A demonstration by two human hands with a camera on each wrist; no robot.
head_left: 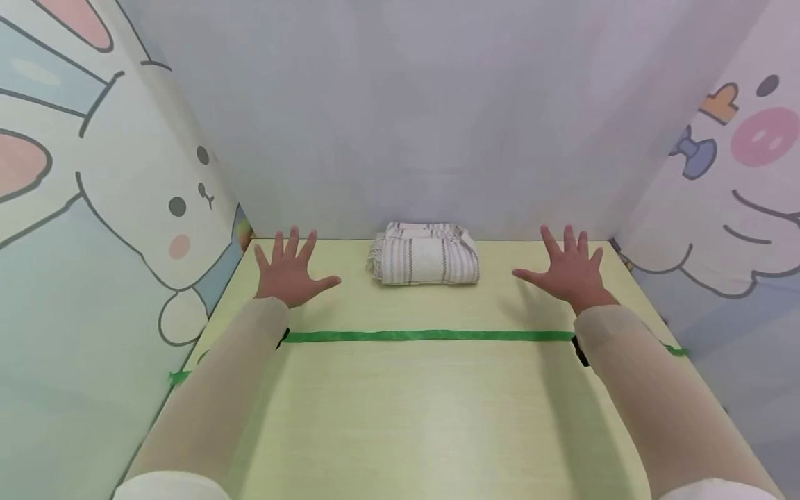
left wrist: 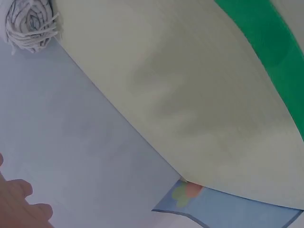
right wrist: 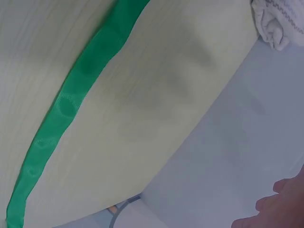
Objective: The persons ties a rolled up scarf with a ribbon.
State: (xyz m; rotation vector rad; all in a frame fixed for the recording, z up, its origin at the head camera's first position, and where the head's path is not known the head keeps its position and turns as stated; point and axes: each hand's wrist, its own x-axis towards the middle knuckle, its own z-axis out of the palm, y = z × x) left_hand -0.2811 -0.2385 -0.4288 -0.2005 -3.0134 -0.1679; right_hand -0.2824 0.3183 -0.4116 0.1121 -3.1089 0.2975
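Note:
A folded white cloth [head_left: 428, 257] with brown and grey stripes lies at the far edge of the table, its fringe on the left side. To its left my left hand [head_left: 289, 272] hovers above the tabletop, fingers spread and straight, holding nothing. My right hand [head_left: 570, 271] is held the same way on the cloth's right, also apart from it. The left wrist view shows the cloth's fringed, rolled end [left wrist: 31, 26] and part of the left hand [left wrist: 21, 204]. In the right wrist view, a corner of the cloth [right wrist: 275, 23] and some right fingers [right wrist: 278, 204] appear.
A green ribbon [head_left: 431, 335] crosses the pale wood-look table [head_left: 400, 410] from side to side, nearer to me than the cloth. A plain pale curtain [head_left: 400, 118] stands behind the table. Printed cartoon panels rise at left [head_left: 144, 208] and right [head_left: 719, 208].

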